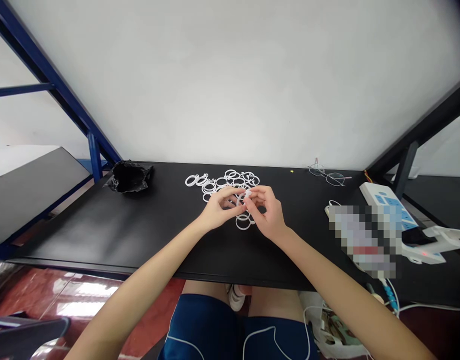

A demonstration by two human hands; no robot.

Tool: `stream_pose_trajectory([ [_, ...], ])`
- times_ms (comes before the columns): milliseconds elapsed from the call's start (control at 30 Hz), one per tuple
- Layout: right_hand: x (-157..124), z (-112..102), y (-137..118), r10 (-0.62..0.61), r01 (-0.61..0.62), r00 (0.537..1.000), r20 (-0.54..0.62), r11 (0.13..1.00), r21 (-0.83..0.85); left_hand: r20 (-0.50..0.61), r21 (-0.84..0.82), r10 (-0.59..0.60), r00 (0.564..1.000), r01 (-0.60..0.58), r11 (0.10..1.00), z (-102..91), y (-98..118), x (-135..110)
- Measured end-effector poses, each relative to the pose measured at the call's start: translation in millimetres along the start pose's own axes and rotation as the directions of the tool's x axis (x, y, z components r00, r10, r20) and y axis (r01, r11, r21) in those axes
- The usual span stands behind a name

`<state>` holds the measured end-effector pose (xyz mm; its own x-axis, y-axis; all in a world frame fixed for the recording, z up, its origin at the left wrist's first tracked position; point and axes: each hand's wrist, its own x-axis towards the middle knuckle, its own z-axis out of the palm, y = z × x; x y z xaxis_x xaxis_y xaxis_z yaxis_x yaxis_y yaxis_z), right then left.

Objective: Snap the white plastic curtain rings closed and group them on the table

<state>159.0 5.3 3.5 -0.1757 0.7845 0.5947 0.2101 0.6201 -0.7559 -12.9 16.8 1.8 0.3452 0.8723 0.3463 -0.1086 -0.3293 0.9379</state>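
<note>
A heap of white plastic rings point(230, 181) lies on the black table point(139, 230), towards its far edge. My left hand point(219, 209) and my right hand point(266, 210) meet just in front of the heap. Both pinch the same small white ring piece point(248, 193) between their fingertips. One loose white ring point(243, 222) lies flat on the table under my hands.
A crumpled black bag point(128, 176) sits at the back left. Wire-framed glasses point(329, 175) lie at the back right. A white and blue power strip point(391, 206) and white devices with cables occupy the right end. Blue steel frame bars rise at the left.
</note>
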Motion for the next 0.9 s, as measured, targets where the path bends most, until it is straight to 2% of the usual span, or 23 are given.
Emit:
stream_pose_trajectory([
  [200, 3, -1, 1, 0.086, -0.087, 0.996, 0.025, 0.996, 0.023, 0.006, -0.184, -0.133, 0.991, 0.132, 0.974, -1.9, 2, 1],
  [333, 4, -2, 1, 0.108, -0.108, 0.994, 0.011, 0.993, 0.035, -0.053, -0.29, -0.249, 0.967, 0.224, 0.931, -2.4, 1, 2],
  [433, 3, -2, 1, 0.143, -0.144, 0.989, 0.026, 0.989, 0.043, -0.049, -0.377, -0.317, 0.947, 0.277, 0.884, -4.9, -2, 3],
  [533, 4, -1, 2, 0.17, -0.171, 0.985, 0.021, 0.983, 0.072, -0.05, -0.437, -0.335, 0.941, 0.281, 0.855, -8.5, -5, 4],
  [667, 9, 0, 1, 0.254, -0.253, 0.967, 0.02, 0.945, 0.205, -0.098, -0.473, -0.348, 0.932, 0.264, 0.841, -11.0, -6, 4],
  [900, 12, -1, -1, 0.324, -0.329, 0.943, 0.069, 0.888, 0.321, -0.145, -0.46, -0.351, 0.925, 0.252, 0.852, -9.3, -5, 3],
])
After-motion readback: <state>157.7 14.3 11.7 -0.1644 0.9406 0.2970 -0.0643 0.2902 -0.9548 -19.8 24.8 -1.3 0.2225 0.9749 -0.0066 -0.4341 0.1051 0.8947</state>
